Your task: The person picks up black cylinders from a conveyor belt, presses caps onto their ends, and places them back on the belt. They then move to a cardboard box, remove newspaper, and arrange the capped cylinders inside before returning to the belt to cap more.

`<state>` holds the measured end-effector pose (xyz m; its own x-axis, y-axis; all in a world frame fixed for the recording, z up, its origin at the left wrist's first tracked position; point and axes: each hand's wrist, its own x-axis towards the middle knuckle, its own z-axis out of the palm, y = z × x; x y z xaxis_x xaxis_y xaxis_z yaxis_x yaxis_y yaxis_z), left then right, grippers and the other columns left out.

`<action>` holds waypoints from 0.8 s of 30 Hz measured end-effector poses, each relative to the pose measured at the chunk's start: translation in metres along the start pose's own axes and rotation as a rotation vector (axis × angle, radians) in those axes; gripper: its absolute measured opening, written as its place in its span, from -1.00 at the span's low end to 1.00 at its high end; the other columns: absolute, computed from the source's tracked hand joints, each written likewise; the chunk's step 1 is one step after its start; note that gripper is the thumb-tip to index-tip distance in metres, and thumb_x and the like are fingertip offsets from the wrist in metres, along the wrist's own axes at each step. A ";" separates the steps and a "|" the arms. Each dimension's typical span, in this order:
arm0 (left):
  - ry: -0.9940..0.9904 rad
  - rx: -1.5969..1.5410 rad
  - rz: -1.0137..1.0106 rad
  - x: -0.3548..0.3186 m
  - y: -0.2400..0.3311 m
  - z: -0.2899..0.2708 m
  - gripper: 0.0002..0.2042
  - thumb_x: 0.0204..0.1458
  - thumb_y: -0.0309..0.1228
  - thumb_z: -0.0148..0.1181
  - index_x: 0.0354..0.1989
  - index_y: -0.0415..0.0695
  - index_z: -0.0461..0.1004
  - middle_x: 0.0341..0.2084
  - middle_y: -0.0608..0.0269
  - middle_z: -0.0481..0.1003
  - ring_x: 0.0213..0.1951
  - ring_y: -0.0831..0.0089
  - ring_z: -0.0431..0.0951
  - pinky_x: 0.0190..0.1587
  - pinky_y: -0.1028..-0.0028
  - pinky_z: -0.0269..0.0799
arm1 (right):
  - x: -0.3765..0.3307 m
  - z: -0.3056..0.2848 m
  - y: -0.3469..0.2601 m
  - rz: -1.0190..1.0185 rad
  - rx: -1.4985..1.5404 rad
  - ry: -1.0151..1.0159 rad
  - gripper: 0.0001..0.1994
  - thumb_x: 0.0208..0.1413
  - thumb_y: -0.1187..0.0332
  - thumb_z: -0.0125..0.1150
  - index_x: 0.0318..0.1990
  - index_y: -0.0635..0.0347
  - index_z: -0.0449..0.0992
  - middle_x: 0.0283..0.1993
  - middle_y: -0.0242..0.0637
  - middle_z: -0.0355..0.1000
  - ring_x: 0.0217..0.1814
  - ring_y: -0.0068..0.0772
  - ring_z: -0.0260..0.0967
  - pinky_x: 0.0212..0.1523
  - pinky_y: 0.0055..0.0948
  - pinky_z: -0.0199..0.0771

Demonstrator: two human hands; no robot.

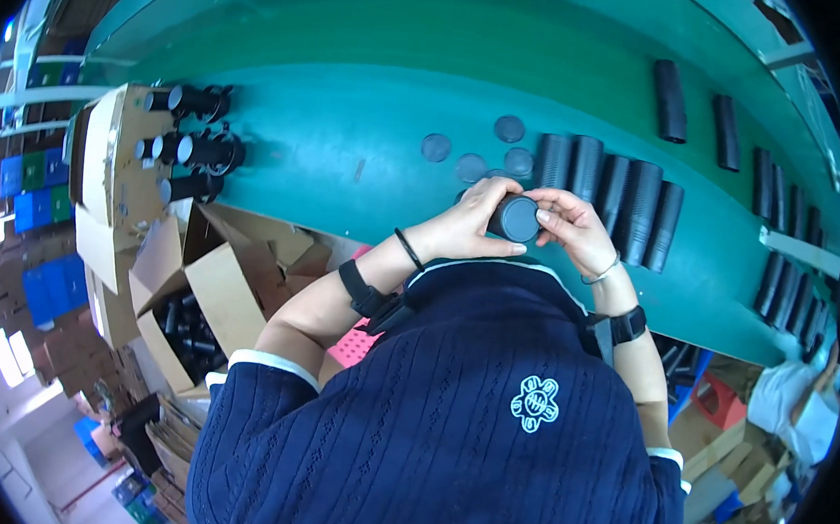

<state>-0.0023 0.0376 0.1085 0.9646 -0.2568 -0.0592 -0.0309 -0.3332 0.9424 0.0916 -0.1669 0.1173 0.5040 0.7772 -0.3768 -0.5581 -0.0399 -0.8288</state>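
Left hand encloses a black cylinder, fingers curled over its upper side and thumb along its lower side. Right hand pinches the rim of the same cylinder, thumb at the right edge of the round end face and fingertips just above it. Position: the cylinder is held between my hands, near the front edge of the green desk and before my chest.

Hidden areas: my left fingers and palm cover most of the cylinder's side wall; its far end and full length cannot be determined. A small dark part shows past my left knuckles; whether it belongs to the cylinder is unclear. My left hand also partly covers one of the dark discs lying beyond it. The desk's far right end is cut by the fisheye border, and tubes there blur together.

Orientation: the round end face points up and toward me. The long axis is strongly foreshortened, running from that face down and away to the left, under my left hand. By contrast, the row of ribbed black tubes just beyond my right hand lies flat, long axes pointing away from me across the desk
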 end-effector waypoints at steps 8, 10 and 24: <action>0.061 -0.078 0.017 -0.042 -0.028 0.000 -0.29 -0.15 -0.33 0.41 0.17 -0.19 0.15 0.06 0.03 0.23 0.15 0.14 0.26 0.24 0.24 0.14 | 0.020 0.014 0.031 0.090 -0.096 -0.069 -0.72 0.08 0.49 0.24 -0.03 0.28 0.51 -0.21 -0.28 0.52 -0.35 -0.63 0.46 -0.29 -0.61 0.53; 0.068 -0.168 -0.009 -0.049 -0.023 -0.006 -0.29 -0.15 -0.35 0.41 0.17 -0.19 0.15 0.06 0.05 0.23 0.16 0.17 0.26 0.26 0.24 0.13 | 0.024 0.020 0.032 0.096 -0.089 -0.061 -0.74 0.07 0.49 0.24 -0.05 0.28 0.51 -0.22 -0.31 0.51 -0.34 -0.62 0.47 -0.30 -0.61 0.53; 0.427 -1.425 -0.101 -0.042 -0.036 -0.038 -0.57 0.06 -0.29 0.10 0.06 -0.28 0.34 -0.03 0.02 0.40 0.12 0.20 0.35 0.24 0.21 0.18 | 0.052 0.048 0.018 -0.007 -0.566 -0.300 -0.11 -0.25 0.32 0.47 0.32 0.08 0.14 0.06 -0.23 0.33 0.13 -0.26 0.30 0.12 -0.36 0.31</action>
<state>-0.0322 0.0950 0.0891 0.9567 0.0754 -0.2813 0.0713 0.8760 0.4771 0.0761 -0.0969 0.1023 0.2540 0.9174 -0.3063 -0.0801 -0.2956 -0.9519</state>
